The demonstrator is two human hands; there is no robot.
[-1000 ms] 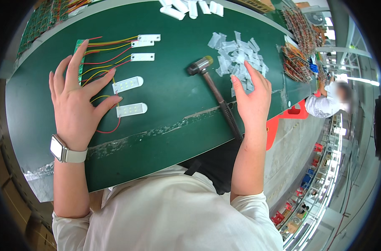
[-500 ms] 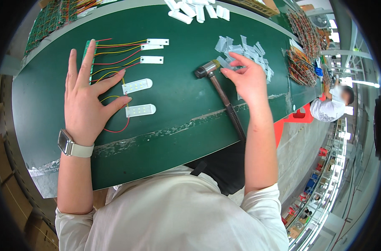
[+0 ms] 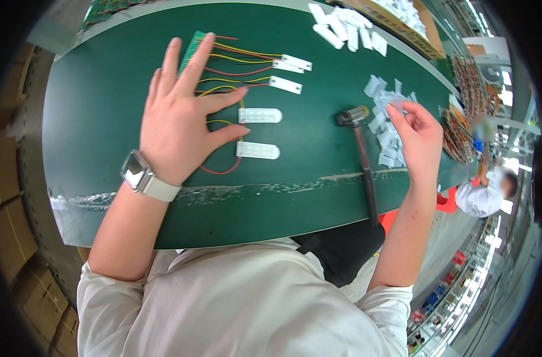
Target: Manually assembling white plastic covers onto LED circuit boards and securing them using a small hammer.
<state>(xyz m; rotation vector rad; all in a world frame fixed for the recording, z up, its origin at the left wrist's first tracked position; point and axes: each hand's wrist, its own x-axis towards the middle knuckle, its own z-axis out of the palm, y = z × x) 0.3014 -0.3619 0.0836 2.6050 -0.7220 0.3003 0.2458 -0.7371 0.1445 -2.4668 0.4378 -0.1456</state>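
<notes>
Dark-green worktable in a factory hall; two white round-ended lamp strips lie left of centre, long axes left-right, wired ends toward left hand, the nearer one; left grip wide, thumb and forefinger tips near those wired ends; right hand is over loose heap of translucent plastic pieces, strips well to its left, dark-handled mallet with black-and-yellow head between; right thumb and finger form a narrow gap or none, can't tell if they hold a piece; versus a second ago, right fingertips sit closer together; left hand stays spread.
</notes>
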